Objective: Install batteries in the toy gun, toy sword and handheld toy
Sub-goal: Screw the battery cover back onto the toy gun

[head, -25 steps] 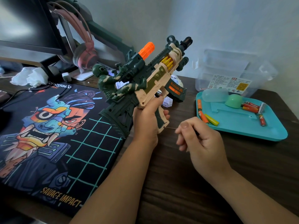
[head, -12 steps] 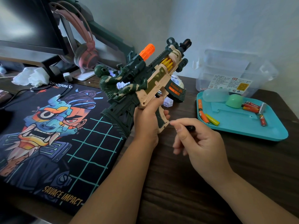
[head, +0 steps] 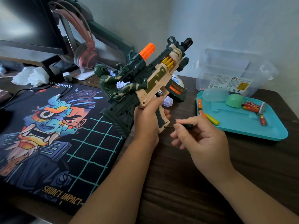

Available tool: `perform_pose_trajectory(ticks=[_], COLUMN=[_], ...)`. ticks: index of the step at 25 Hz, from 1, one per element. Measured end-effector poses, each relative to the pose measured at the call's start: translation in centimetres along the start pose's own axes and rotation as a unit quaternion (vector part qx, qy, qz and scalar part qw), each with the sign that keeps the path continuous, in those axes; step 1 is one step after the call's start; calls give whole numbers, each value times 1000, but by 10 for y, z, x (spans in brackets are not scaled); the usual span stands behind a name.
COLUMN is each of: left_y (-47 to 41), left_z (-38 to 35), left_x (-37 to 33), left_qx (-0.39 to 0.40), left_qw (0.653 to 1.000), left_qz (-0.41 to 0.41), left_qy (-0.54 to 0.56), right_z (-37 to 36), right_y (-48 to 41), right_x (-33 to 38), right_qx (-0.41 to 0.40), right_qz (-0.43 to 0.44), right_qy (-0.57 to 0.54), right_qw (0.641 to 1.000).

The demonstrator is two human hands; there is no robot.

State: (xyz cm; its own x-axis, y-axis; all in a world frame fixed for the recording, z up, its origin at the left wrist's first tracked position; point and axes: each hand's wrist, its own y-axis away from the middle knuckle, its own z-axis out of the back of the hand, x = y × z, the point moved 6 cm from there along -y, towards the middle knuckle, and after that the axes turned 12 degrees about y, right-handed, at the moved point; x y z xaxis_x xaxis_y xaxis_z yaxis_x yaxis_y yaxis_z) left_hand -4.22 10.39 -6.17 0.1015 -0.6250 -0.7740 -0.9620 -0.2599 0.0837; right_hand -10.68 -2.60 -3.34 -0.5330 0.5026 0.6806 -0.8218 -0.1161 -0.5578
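Observation:
My left hand (head: 148, 120) grips the pistol grip of the camouflage toy gun (head: 150, 78), holding it tilted up off the desk with its orange-tipped scope and barrel toward the wall. My right hand (head: 200, 139) pinches a small black-handled screwdriver (head: 186, 126); its thin metal tip touches the bottom of the gun's grip. Several red and orange batteries (head: 252, 106) and a yellow one (head: 212, 119) lie in the teal tray (head: 242, 128) at the right. A pale plastic toy (head: 177, 80) shows partly behind the gun.
A large printed desk mat (head: 48, 135) covers the left of the dark wooden desk (head: 186, 183). Behind it stand a monitor (head: 27, 26), pink headphones (head: 84, 52) and crumpled tissue (head: 30, 76). A clear plastic box (head: 234, 73) sits behind the tray, which also holds a green dome (head: 234, 101).
My right hand turned the screwdriver between its fingers and brought the tip against the bottom of the gun's grip. The gun tilted slightly; my left hand kept its hold.

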Motion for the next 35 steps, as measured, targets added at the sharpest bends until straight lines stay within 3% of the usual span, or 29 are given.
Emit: perform_pose_trajectory(ticks=[7, 13, 20, 29, 35], left_y=[2, 1, -1, 0, 0], left_z=[-2, 0, 1, -1, 1], left_x=[0, -2, 0, -1, -1], left_qx=[3, -3, -7, 5, -4], left_qw=[1000, 1000, 1000, 1000, 1000], left_qz=[3, -3, -2, -5, -1], left_qy=[5, 4, 9, 5, -4], right_z=[0, -4, -1, 2, 0], right_y=[-1, 1, 0, -4, -2], right_x=[-3, -1, -4, -3, -1], right_qx=[2, 49, -1, -1, 41], right_qz=[-6, -2, 13, 12, 10], right_qy=[-7, -47, 25, 14, -27], right_qw=[1000, 998, 1000, 1000, 999])
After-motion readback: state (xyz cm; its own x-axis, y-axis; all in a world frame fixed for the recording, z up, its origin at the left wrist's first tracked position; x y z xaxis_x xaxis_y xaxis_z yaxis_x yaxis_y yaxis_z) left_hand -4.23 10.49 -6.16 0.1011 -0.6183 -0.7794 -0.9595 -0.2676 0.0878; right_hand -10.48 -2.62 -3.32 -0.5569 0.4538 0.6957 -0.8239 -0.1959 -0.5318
